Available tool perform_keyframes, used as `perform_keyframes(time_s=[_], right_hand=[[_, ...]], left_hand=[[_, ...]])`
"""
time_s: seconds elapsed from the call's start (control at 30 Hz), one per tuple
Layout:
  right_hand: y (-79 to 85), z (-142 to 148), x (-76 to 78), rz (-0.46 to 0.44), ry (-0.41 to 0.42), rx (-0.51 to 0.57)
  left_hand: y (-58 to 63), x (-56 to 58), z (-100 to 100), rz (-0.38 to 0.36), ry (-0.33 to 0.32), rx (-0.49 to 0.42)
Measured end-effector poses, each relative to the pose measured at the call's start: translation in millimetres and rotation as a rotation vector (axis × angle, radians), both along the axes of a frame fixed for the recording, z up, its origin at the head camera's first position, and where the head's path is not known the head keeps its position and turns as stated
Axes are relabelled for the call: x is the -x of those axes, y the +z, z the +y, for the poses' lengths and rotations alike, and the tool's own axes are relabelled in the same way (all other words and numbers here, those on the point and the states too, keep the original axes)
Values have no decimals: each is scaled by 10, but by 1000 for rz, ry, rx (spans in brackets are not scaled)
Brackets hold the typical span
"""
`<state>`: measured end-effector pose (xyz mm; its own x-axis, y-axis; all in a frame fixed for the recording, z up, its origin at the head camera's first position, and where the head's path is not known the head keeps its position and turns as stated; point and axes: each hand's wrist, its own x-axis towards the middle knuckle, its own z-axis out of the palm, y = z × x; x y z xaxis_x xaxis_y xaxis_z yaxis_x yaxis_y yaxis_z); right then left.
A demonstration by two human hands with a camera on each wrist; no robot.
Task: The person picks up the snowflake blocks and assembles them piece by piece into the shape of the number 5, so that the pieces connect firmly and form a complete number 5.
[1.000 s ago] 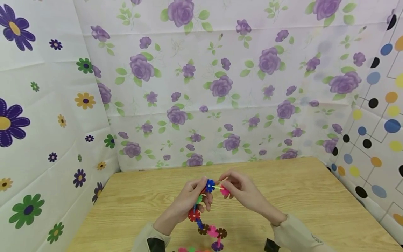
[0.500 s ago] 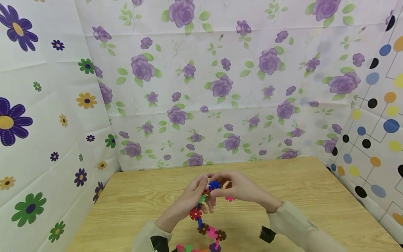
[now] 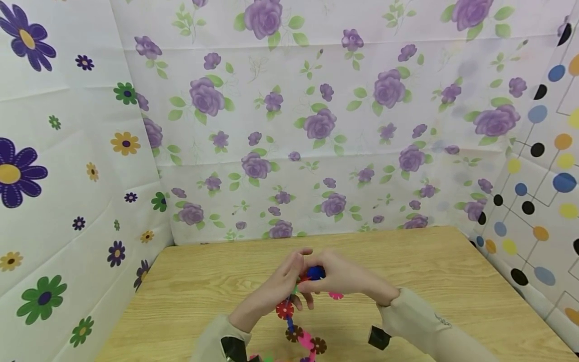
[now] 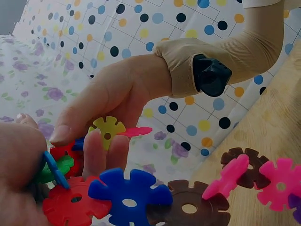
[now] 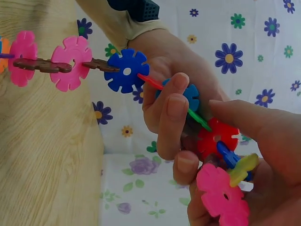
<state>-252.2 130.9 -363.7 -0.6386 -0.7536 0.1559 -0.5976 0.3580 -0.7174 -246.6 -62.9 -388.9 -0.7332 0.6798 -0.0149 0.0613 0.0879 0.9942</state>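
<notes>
Both hands are on a chain of slotted, flower-shaped plastic discs (image 3: pixel 294 333). My left hand (image 3: pixel 273 286) grips it near the upper end, its fingers curled around green, blue and red discs. My right hand (image 3: pixel 348 274) comes in from the right and pinches the chain by the red disc (image 5: pixel 228 132), its thumb close to the left fingers. Beyond that disc sit a blue disc (image 3: pixel 316 273), a yellow disc (image 4: pixel 106 126) and, at the end, a pink disc (image 5: pixel 218 190). Fingers partly hide the joints between these end discs.
The chain trails down toward the near edge of the wooden table (image 3: pixel 407 256), with brown, pink and purple discs. A flower-print cloth (image 3: pixel 289 125) hangs behind, and a dotted cloth (image 3: pixel 538 201) on the right. Black wrist cameras (image 3: pixel 379 337) sit on both sleeves.
The right hand has gone from the pink end disc leftward along the chain, past the blue disc to the red one. Both hands now overlap in the head view.
</notes>
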Motion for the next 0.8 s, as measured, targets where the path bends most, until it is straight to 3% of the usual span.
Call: perform_keyframes(time_s=[0.33,0.67,0.73,0.8], right_hand=[[-76,-29,7,-65,37,-2],[-158,-40,4,-156,-49,74],[-183,-22,24,-182,-66,102],[-208,2,46,-200,-81,133]], left_hand=[[-53,27,41,-26,-13,52],[-103,102,38,-42,-34,68],[-102,110,-8,-4,4,93],[-99,101,-77,49,87,108]])
